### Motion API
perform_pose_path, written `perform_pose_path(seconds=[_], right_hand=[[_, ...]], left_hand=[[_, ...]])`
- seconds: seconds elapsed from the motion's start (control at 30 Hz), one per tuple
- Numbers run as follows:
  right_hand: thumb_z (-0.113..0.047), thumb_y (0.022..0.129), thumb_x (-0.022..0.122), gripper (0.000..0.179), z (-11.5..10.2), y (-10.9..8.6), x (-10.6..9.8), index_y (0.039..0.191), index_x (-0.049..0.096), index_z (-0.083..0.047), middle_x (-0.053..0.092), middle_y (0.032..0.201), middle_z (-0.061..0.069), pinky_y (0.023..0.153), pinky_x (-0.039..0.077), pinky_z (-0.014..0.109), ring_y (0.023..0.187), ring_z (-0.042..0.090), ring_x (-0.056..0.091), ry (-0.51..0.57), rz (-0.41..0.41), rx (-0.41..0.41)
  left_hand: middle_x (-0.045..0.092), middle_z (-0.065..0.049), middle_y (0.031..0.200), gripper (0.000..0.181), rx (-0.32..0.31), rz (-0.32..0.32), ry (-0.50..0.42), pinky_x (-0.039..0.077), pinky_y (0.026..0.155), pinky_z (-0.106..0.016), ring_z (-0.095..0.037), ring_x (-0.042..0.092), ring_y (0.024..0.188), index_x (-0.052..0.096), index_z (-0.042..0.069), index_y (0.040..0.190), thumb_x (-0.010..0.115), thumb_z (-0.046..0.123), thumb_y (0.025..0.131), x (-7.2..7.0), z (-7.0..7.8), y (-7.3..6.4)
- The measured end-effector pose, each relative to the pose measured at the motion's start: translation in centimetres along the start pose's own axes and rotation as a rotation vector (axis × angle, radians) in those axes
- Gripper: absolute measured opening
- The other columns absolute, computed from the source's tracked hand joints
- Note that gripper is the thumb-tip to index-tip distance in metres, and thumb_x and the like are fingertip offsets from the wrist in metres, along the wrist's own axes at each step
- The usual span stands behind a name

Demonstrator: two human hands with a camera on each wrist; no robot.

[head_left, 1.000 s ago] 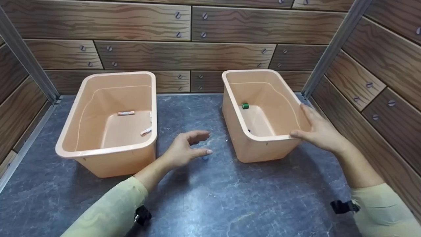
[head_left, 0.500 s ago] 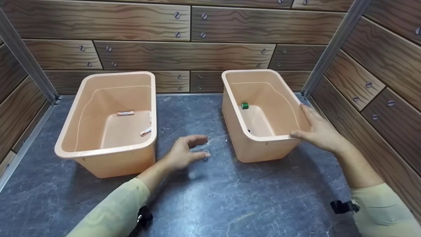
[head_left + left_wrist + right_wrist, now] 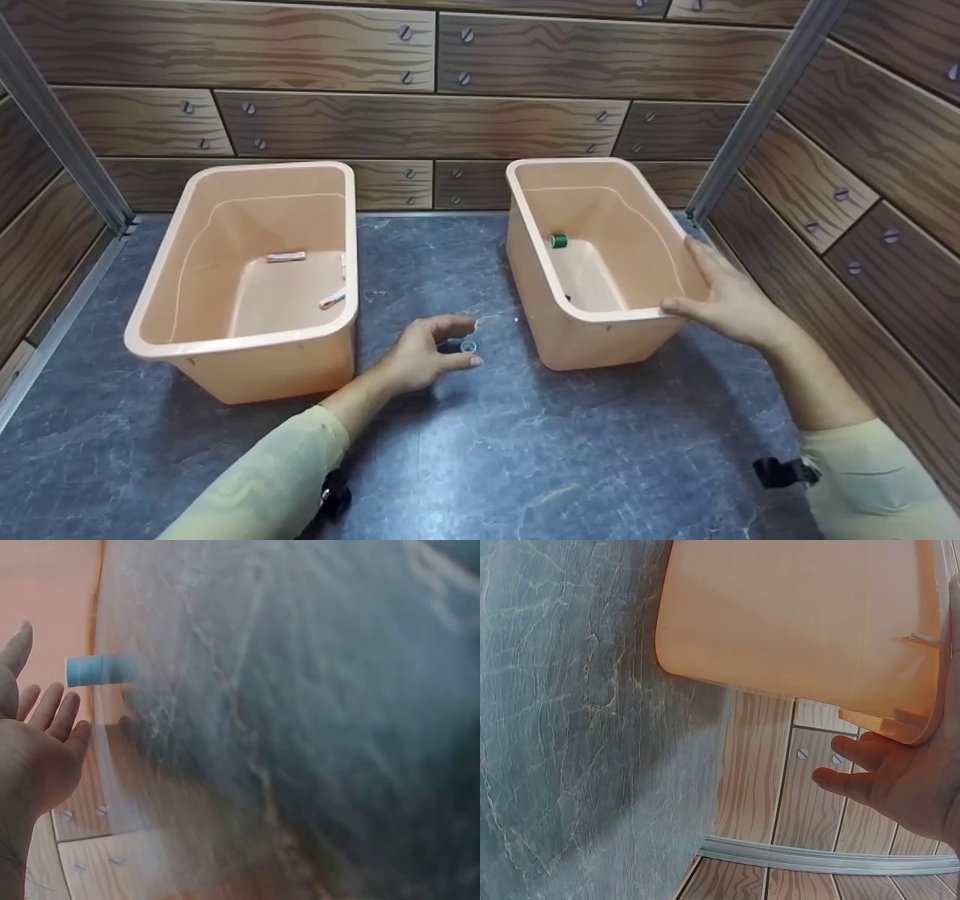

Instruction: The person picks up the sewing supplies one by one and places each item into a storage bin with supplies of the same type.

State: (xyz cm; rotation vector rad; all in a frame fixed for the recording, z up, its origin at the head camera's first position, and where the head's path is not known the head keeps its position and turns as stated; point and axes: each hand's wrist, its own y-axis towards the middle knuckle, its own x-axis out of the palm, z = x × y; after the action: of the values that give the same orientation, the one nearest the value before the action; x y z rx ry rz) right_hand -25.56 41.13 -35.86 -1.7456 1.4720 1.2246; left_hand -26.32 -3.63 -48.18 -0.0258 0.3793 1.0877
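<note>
A small light-blue cylinder [image 3: 101, 670], like a thread spool, stands on the table, its clear round end [image 3: 469, 347] facing up in the head view. My left hand [image 3: 424, 352] is low beside it, thumb and fingers parted on either side with a gap. In the left wrist view the left hand [image 3: 41, 742] appears near the cylinder, holding nothing. My right hand [image 3: 731, 296] holds the near right corner of the right peach bin [image 3: 600, 341], thumb on the front rim. Its fingers [image 3: 855, 784] lie outside the rim in the right wrist view.
A second peach bin [image 3: 262, 367] stands at the left with several small pale wrapped sticks [image 3: 286, 256] inside. In the right bin lie a green thread spool [image 3: 559, 241] and a partly hidden dark thing [image 3: 568, 298]. Wood-patterned walls [image 3: 420, 124] bound the table [image 3: 480, 465].
My left hand has come down slightly around the small cylinder, whose clear end now shows between thumb and fingers. The right hand and both bins stay as they were.
</note>
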Motion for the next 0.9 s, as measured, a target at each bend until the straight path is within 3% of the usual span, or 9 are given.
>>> perform_pose_path(seconds=[0.47, 0.9], right_hand=[[-0.037, 0.09, 0.083, 0.111, -0.2, 0.0, -0.1, 0.165, 0.016, 0.009, 0.018, 0.166, 0.041, 0.119, 0.021, 0.075, 0.152, 0.061, 0.019, 0.001, -0.007, 0.005], [-0.035, 0.09, 0.083, 0.111, -0.2, 0.1, -0.1, 0.166, 0.014, 0.009, 0.017, 0.167, 0.04, 0.12, 0.019, 0.075, 0.153, 0.06, 0.018, 0.005, -0.013, 0.013]], left_hand=[[0.068, -0.023, 0.136, 0.055, -0.003, -0.021, 0.018, 0.048, 0.112, -0.05, -0.035, 0.064, 0.13, 0.064, -0.008, 0.138, 0.086, 0.011, 0.091, -0.1, -0.8, -0.2], [0.072, -0.019, 0.132, 0.049, -0.017, 0.018, 0.073, 0.047, 0.113, -0.047, -0.032, 0.065, 0.128, 0.07, -0.007, 0.132, 0.088, 0.01, 0.089, 0.3, -1.2, -0.3]])
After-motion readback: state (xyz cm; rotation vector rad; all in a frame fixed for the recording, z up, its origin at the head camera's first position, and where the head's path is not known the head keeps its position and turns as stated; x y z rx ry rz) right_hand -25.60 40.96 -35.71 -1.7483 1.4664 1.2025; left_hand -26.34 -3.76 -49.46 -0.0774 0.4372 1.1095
